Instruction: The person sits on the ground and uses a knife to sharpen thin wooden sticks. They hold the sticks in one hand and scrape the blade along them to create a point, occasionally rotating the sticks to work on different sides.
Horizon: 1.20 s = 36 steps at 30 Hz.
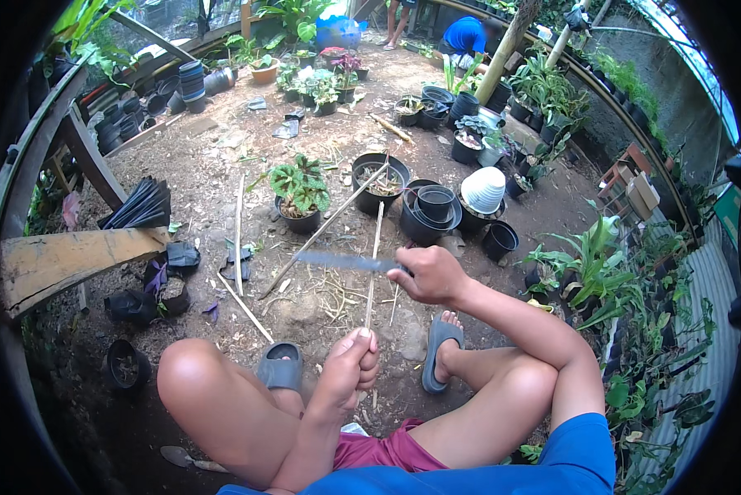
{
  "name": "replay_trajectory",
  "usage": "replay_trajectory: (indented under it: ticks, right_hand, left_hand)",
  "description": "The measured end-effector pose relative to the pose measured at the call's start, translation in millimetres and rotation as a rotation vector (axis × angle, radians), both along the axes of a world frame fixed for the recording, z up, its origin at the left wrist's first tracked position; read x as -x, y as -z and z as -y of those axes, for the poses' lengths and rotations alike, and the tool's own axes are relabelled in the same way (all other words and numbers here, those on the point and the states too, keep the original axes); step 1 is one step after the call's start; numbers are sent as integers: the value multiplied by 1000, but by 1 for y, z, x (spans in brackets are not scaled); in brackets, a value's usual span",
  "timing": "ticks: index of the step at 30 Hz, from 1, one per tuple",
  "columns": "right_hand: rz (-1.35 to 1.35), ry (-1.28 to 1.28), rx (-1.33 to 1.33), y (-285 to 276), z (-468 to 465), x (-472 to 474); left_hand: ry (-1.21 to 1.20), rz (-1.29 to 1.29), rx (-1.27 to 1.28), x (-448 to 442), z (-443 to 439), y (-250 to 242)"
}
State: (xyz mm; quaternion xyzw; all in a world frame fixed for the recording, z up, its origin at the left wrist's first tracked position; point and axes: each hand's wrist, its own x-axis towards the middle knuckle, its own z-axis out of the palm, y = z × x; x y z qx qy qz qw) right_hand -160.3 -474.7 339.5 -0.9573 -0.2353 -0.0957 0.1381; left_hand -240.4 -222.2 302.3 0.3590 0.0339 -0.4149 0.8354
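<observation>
My left hand (350, 370) is closed around the lower end of a thin wooden stick (375, 253), which points away from me over the ground. In my right hand (431, 275) is the handle of a long-bladed knife (339, 260). Its blade lies sideways across the stick and looks blurred; whether the two touch is unclear. A longer stick (327, 228) slants beyond the blade, its far end over a black plastic pot (361, 197). More thin sticks (240, 235) lie on the soil to the left.
A potted begonia (296, 192) and stacked black pots (429, 210) stand ahead. At left are a wooden beam (86, 263) and folded black bags (138, 204). A trowel (181, 458) lies by my left leg. Two people are at the back, one in a blue shirt (466, 36). Plants line the right side.
</observation>
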Motion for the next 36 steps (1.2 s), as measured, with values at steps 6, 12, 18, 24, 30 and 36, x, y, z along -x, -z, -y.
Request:
replay_trajectory:
  ticks: [6,12,18,24,30,36]
  right_hand:
    - [80,78,-35,-4,-2,-4]
    - [43,26,-96,-3,2,-8]
    - [66,124,-52,-6,-4,-4]
    - [-15,-91,7,-7,-4,0]
    - [-36,186,-156,-9,-10,2]
    - [37,-137,48,-9,-14,0]
  left_hand:
    - [-16,-42,-17,-2,-1,-1]
    - [-23,26,9,-1,-1,-1]
    - [-9,13,2,-2,-2,0]
    - [1,36,25,-1,-6,3]
    - [9,28,21,-2,-7,4]
    - [3,39,4,-1,-9,2]
